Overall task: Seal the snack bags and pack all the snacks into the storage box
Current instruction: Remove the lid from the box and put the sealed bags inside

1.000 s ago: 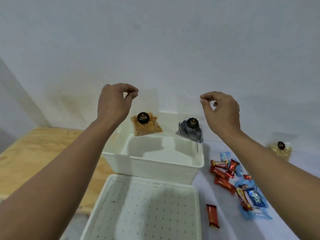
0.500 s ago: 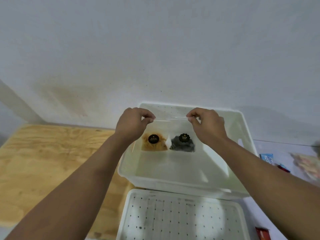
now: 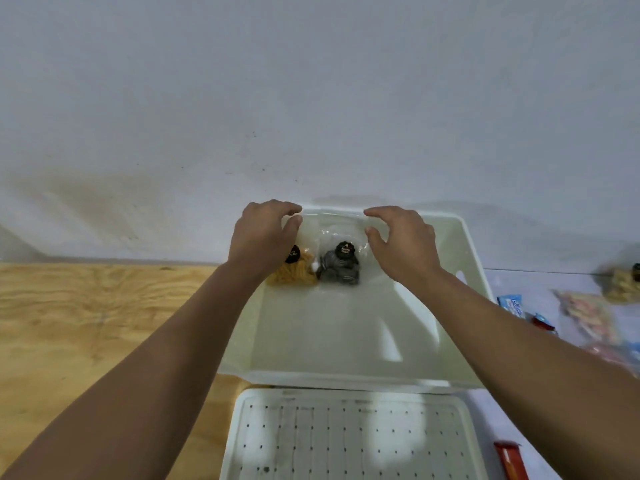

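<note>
A white storage box (image 3: 471,258) stands against the wall. Two clear snack bags lie at its far end: one with orange sticks (image 3: 294,273) on the left, one with dark cookies (image 3: 339,266) on the right, each with a black round label. My left hand (image 3: 263,233) hovers over the orange bag with fingers apart, partly covering it. Beside the dark bag's right edge is my right hand (image 3: 401,244), fingers spread, holding nothing. The bags' clear tops lean on the box's far wall.
The perforated white lid (image 3: 349,434) lies in front of the box. Right of the box are a blue wrapped snack (image 3: 512,303), a pale snack bag (image 3: 588,313), another labelled bag (image 3: 623,282) and a red bar (image 3: 510,460). A plywood board (image 3: 86,323) lies at the left.
Both hands lowered the two bags from mid-air into the box's far end, then let go of the bag tops and opened. The view tilted down toward the box.
</note>
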